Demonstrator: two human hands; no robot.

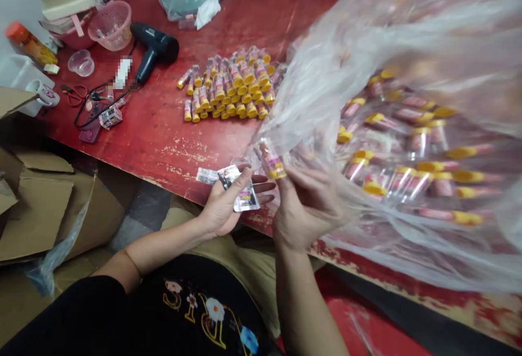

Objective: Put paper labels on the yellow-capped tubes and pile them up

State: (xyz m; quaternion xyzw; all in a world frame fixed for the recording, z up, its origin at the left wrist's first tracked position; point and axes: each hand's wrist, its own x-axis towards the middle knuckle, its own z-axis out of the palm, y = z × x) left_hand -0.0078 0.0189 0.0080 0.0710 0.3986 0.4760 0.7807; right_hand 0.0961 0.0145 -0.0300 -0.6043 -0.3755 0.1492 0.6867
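My left hand (pixel 226 201) is palm up at the table's front edge, its thumb pressing a black and silver sachet (pixel 246 199) onto the fingers. Just right of it, my right hand (pixel 305 198) pinches a small clear tube with a yellow cap (pixel 272 161) between thumb and fingers. Wrapped tubes with yellow caps (pixel 232 87) stand in a tight group on the red table (pixel 163 144). On the right, a big clear plastic bag (pixel 322 68) holds several more such tubes (pixel 420 141), lying loosely. Another silver sachet (pixel 206 175) lies by my left fingertips.
A dark hair dryer (pixel 153 49) with its cord lies at the back left, near a pink basket (pixel 110 25), a white mug (pixel 45 94) and an orange-capped can (pixel 30 43). Cardboard boxes (pixel 44 209) stand below the table's left edge.
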